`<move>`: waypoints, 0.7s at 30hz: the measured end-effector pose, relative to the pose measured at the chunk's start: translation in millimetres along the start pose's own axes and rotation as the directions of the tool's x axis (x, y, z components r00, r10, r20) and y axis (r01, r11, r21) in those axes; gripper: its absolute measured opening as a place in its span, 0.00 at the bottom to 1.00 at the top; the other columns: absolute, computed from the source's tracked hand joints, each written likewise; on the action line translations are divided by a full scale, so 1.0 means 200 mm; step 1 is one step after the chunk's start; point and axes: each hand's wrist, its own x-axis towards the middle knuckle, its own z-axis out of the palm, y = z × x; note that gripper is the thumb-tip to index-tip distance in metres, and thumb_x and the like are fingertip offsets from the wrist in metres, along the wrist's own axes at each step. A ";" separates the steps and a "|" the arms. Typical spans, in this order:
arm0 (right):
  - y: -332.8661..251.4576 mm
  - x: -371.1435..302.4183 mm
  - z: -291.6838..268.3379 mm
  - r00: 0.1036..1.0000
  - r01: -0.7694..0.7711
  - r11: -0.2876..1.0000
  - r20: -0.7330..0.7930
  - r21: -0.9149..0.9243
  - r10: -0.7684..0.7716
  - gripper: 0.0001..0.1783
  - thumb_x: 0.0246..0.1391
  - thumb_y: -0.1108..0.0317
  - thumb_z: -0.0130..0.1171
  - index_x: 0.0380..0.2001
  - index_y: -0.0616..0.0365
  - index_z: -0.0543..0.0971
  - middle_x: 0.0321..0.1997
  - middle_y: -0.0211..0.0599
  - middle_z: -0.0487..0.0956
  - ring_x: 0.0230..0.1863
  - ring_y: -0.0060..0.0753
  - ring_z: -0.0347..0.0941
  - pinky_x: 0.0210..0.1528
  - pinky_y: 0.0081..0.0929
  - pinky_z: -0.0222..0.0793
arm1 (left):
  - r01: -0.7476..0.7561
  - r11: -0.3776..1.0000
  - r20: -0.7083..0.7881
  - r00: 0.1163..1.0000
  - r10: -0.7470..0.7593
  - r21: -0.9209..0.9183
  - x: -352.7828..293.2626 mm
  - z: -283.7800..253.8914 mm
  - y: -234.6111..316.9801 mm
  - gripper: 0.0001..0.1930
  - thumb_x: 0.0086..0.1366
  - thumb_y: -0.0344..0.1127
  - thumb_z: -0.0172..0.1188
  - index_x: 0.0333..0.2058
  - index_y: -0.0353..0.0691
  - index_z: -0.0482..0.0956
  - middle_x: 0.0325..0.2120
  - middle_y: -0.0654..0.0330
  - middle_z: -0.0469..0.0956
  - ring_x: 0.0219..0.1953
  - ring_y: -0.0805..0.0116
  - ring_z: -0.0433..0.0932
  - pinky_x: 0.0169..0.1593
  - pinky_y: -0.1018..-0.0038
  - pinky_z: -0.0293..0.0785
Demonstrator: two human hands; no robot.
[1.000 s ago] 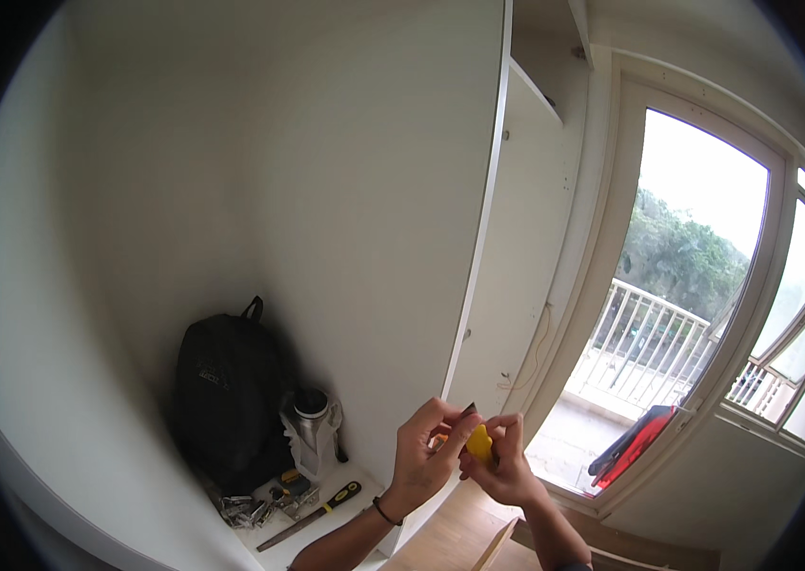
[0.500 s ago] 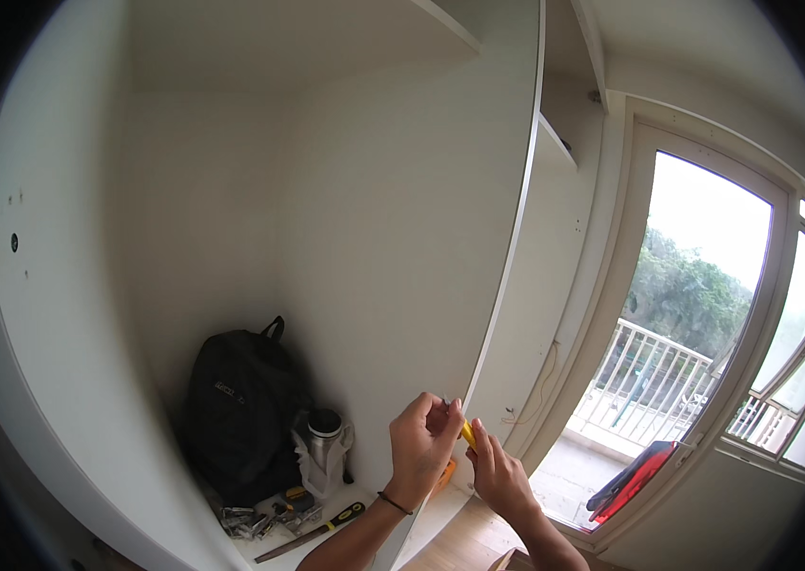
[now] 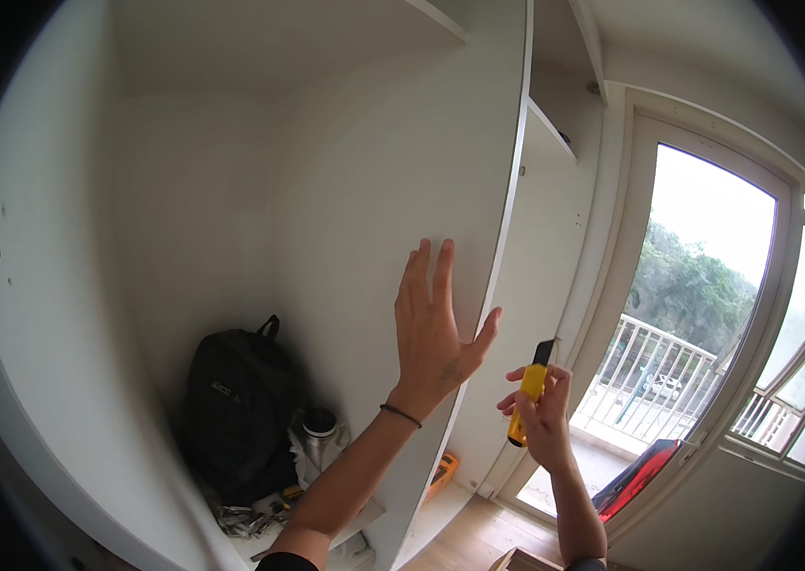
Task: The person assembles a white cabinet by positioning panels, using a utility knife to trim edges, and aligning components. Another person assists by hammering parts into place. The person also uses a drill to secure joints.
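Head view shows your right hand (image 3: 549,421) gripping a yellow utility knife (image 3: 533,383) at four o'clock, while your left hand (image 3: 433,338) spreads wide before the white panel (image 3: 364,219), at five o'clock.

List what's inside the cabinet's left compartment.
A backpack, bottle, white bag, metal pieces and something yellow. Anything behind the left forearm is covered and cannot be seen.

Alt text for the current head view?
A person's right hand holds a yellow utility knife, blade up, while the open left hand is in front of a white cabinet panel. A black backpack and metal bottle sit lower left; a glazed door is at right.
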 end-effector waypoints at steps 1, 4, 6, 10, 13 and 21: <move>-0.03 0.10 -0.03 0.999 -0.001 1.000 -0.034 -0.021 0.001 0.25 0.70 0.67 0.48 0.63 0.55 0.53 0.33 0.35 0.73 0.28 0.20 0.69 0.31 0.19 0.69 | -0.044 0.999 0.032 0.999 0.044 0.023 0.03 0.04 0.00 0.45 0.60 0.37 0.65 0.71 0.40 0.49 0.68 0.36 0.48 0.69 0.34 0.49 0.66 0.43 0.54; -0.21 0.46 -0.12 0.988 0.088 0.945 -0.096 -0.316 -0.125 0.23 0.73 0.58 0.43 0.63 0.54 0.54 0.25 0.28 0.69 0.19 0.15 0.60 0.21 0.16 0.62 | 0.031 0.997 0.062 0.997 -0.036 0.071 0.04 0.13 0.01 0.48 0.58 0.31 0.65 0.72 0.45 0.46 0.69 0.35 0.42 0.72 0.30 0.40 0.68 0.36 0.47; -0.37 0.76 -0.16 0.951 0.233 0.880 -0.090 -0.413 -0.294 0.21 0.74 0.53 0.39 0.61 0.53 0.62 0.21 0.27 0.68 0.20 0.16 0.64 0.23 0.19 0.64 | 0.017 0.998 0.066 0.998 -0.021 0.058 0.02 0.15 0.02 0.48 0.57 0.29 0.65 0.72 0.50 0.47 0.70 0.34 0.40 0.72 0.29 0.38 0.67 0.33 0.45; -0.67 1.37 -0.24 0.697 0.451 0.540 -0.097 -0.710 -0.710 0.19 0.74 0.59 0.39 0.61 0.50 0.70 0.25 0.27 0.71 0.27 0.16 0.69 0.32 0.21 0.68 | 0.023 0.999 0.048 0.999 -0.022 -0.033 -0.02 0.16 0.01 0.47 0.57 0.25 0.64 0.72 0.58 0.51 0.70 0.35 0.38 0.72 0.28 0.36 0.67 0.32 0.44; -0.90 1.66 -0.29 0.602 0.482 0.387 -0.024 -0.786 -0.798 0.19 0.69 0.55 0.49 0.56 0.51 0.73 0.26 0.27 0.74 0.29 0.15 0.69 0.33 0.20 0.66 | 0.027 0.997 0.052 0.998 -0.023 -0.076 -0.02 0.17 -0.01 0.46 0.55 0.24 0.62 0.71 0.57 0.54 0.71 0.37 0.37 0.73 0.31 0.36 0.68 0.33 0.41; -1.16 1.99 -0.18 0.199 0.577 -0.074 0.228 -0.814 -0.953 0.11 0.64 0.67 0.52 0.39 0.60 0.81 0.28 0.42 0.80 0.33 0.42 0.78 0.39 0.35 0.75 | 0.006 0.999 0.013 1.000 -0.006 -0.035 -0.02 0.17 0.00 0.46 0.55 0.26 0.63 0.71 0.58 0.55 0.71 0.37 0.40 0.73 0.32 0.38 0.67 0.34 0.45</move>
